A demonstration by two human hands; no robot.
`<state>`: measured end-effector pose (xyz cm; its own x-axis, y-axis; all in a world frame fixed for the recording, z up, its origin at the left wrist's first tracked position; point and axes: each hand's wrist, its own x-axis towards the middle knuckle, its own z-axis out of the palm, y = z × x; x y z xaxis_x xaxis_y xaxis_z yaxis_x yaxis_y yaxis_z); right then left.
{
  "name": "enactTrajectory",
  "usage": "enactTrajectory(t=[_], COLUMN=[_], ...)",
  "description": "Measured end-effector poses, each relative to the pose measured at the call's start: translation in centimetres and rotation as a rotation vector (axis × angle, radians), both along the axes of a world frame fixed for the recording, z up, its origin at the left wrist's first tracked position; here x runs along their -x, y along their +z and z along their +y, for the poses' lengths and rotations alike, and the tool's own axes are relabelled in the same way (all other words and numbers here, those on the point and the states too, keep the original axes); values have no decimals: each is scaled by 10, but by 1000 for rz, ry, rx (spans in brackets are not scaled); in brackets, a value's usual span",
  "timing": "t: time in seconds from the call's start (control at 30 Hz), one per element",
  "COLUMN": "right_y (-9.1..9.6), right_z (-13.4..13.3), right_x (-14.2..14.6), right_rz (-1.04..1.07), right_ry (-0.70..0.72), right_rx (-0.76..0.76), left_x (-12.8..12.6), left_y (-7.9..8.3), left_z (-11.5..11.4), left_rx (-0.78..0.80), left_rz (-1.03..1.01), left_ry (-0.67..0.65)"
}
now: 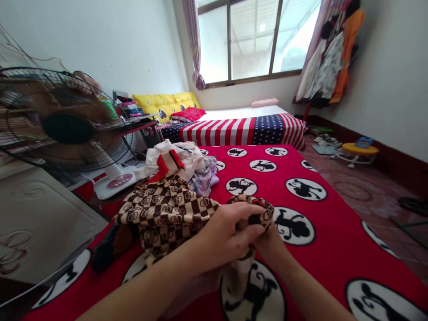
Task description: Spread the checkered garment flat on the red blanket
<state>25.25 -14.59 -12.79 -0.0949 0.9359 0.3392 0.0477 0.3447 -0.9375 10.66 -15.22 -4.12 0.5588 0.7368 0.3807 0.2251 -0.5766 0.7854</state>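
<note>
A brown-and-beige checked garment point(174, 203) with a repeated printed motif lies bunched across the bed in front of me. My left hand point(234, 229) is closed on a gathered end of it, thumb and fingers pinching the cloth. From the right, my right hand point(269, 238) meets the same bunched end; the cloth and my left hand cover most of its fingers. A red, black and white striped trim point(170, 162) shows at the garment's far side. Behind that sits a heap of white and lilac clothes point(203, 174).
Under the clothes spreads a red blanket point(277, 174) with monkey prints. A standing fan point(68, 127) is close on the left, beside a cabinet point(43, 223). Another bed point(220, 129) stands below the window. To the right are a yellow stool point(359, 149) and hanging clothes point(329, 67).
</note>
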Motion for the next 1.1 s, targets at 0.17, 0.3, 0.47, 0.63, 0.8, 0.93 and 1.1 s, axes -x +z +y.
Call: enactTrajectory(t=[0.17, 0.3, 0.47, 0.63, 0.8, 0.93, 1.1], right_y=[-10, -19, -13, -9, -14, -14, -7], right_z=[39, 52, 43, 40, 44, 45, 41], right_x=[-79, -134, -123, -99, -116, -124, -118], right_rz=[339, 140, -272, -339, -339, -276, -71], right_ry=[-672, -1103, -995, -609, -523, -524, -655], right_rx=[2, -99, -292, -165, 27, 68, -27], left_x=[6, 48, 81, 72, 52, 40, 34], left_y=[-8, -35, -62, -63, -72, -85, -75], left_z=[13, 36, 51, 40, 21, 23, 63], left_rx=[-323, -413, -361, -232, -198, -138, 416], left_rz=[63, 270, 362, 441, 641, 564, -334], left_ry=[141, 439, 575, 304, -107, -43, 386])
